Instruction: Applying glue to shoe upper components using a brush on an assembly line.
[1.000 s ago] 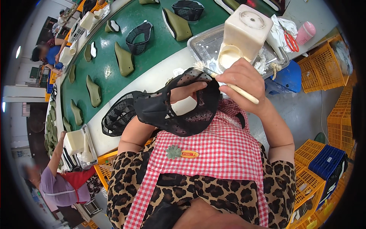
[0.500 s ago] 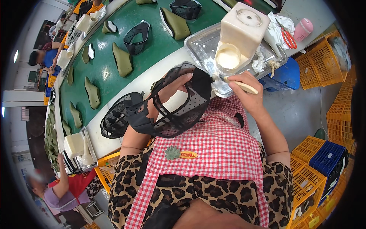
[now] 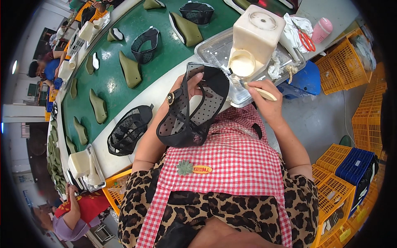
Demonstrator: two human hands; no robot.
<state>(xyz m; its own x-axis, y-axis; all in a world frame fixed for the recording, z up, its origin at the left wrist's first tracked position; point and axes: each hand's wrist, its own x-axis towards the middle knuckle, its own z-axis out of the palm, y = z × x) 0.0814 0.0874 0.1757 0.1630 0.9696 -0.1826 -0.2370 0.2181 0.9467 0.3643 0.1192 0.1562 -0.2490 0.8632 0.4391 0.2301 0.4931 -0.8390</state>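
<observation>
Just beside the metal tray (image 3: 209,48), our left hand (image 3: 188,89) gripped the black mesh shoe upper (image 3: 192,113), seemingly light and floppy, best held by its rim, while our right hand (image 3: 264,101) clasped a brush (image 3: 258,90)

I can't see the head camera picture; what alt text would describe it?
A person's left hand holds a black mesh shoe upper while the right hand holds a brush at its edge, beside a cream glue pot in a metal tray. Behind, a green conveyor belt carries olive shoe lasts.
</observation>
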